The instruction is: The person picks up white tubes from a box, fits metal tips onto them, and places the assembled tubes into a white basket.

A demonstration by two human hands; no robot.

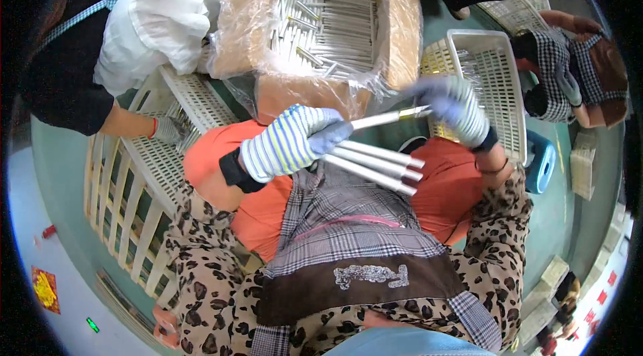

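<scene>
My left hand [295, 141], in a striped white, blue and green glove, is closed around several slim white rods. Three white rods [375, 170] fan out below its fingers to the right. Another white rod [385, 119] points up to the right, with a dark and yellowish band near its thinner far end. Close to that end is my right hand [459, 111], in a matching glove. Motion smears its fingers, so I cannot see whether they grip the rod. Both hands are above my lap, over the grey checked apron [348, 195].
Ahead stands a plastic-lined cardboard box [268, 14] filled with white rods. White plastic crates stand to the right [502, 88] and left [144, 148]. At the left, a co-worker's gloved hand [169, 130] reaches into a crate. A blue plastic object [541, 162] lies at the right.
</scene>
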